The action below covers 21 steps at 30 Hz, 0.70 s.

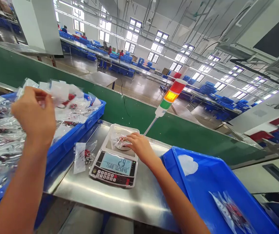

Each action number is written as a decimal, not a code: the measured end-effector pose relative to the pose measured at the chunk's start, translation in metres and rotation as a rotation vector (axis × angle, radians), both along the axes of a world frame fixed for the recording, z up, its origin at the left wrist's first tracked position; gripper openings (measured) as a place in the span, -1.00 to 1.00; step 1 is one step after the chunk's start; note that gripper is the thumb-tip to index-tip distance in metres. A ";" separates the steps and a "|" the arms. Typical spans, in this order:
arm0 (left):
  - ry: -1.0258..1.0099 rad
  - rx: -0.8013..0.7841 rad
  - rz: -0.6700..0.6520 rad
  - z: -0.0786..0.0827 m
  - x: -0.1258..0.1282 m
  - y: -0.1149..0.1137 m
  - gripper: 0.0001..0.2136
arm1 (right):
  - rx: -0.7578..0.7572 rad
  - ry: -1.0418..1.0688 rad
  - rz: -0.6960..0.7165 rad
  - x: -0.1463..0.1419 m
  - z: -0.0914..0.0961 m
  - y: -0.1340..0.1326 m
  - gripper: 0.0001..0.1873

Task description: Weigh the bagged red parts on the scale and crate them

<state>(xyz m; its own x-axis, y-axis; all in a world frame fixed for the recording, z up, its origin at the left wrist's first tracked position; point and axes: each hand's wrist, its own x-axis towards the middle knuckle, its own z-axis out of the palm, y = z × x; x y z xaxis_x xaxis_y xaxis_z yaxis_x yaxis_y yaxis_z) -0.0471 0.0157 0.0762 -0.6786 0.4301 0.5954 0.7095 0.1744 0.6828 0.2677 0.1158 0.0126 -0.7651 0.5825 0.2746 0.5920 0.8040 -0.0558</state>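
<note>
My left hand (35, 112) is raised over the left blue bin and pinches a clear plastic bag (64, 94) with small red parts inside, blurred by motion. The bin is heaped with similar bags (1, 136). My right hand (140, 146) reaches over the pan of a digital scale (115, 159), its fingers on another clear bag (118, 139) of red parts. Whether those fingers grip the bag or just touch it is hard to see. The scale's display (117, 164) is lit and reads 29 on top. One more bag (83, 157) lies on the metal table left of the scale.
A blue bin (202, 172) at the right holds a bag of red parts (233, 211). Behind the scale stands a signal light (171, 96), its yellow section lit. A green barrier (139, 118) runs along the table's back. People sit at far benches.
</note>
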 end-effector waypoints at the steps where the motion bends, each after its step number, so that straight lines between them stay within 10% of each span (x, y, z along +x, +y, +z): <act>1: 0.037 -0.003 0.029 -0.002 -0.013 -0.006 -0.73 | -0.012 0.016 0.036 0.007 -0.004 -0.004 -0.75; 5: 0.165 -0.025 -0.033 -0.023 -0.031 -0.018 -0.58 | 0.048 0.236 -0.180 0.101 -0.009 -0.007 -0.62; 9: 0.224 -0.093 -0.234 -0.057 0.003 -0.026 -0.59 | 0.138 0.235 -0.879 0.261 -0.038 -0.010 -0.33; 13: 0.199 -0.123 -0.452 -0.091 0.055 -0.031 -0.67 | -0.136 0.154 -1.532 0.380 -0.108 -0.050 -0.04; 17: 0.191 -0.115 -0.604 -0.111 0.091 -0.031 -0.68 | -0.235 0.056 -1.594 0.421 -0.165 -0.093 -0.19; 21: 0.188 -0.129 -0.668 -0.116 0.108 -0.028 -0.68 | -0.115 -0.122 -1.451 0.431 -0.168 -0.107 -0.34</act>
<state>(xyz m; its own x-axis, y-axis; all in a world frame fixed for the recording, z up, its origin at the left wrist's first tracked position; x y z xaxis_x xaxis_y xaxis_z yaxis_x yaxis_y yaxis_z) 0.0606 -0.0125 -0.0400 -0.1354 0.7940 0.5926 0.7967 -0.2683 0.5416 0.6984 0.0086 -0.1558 0.4869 0.8601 0.1520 0.8674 -0.4966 0.0318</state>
